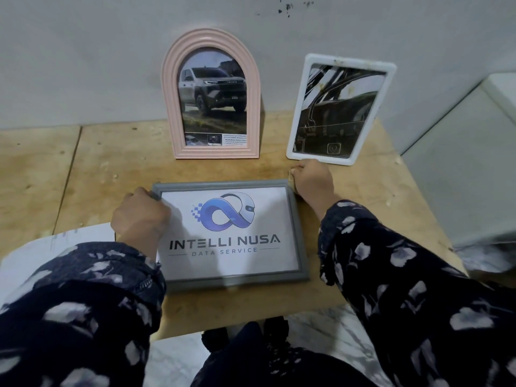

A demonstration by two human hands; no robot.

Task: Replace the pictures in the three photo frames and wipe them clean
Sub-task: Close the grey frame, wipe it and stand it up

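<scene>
The grey frame (230, 233) lies flat on the table (83, 169), the left hand (141, 216) gripping its top-left corner to steady it while the right hand (314, 181) clutches a cloth (291, 178) at the top-right corner, apparently for wiping.

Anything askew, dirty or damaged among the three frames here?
The white frame leans tilted against the wall, with brownish smudges on its top edge and glass. The pink frame stands straight; the grey frame lies flat, undamaged. The wall has dark specks.

Three frames (230, 233) — two hands (141, 216)
</scene>
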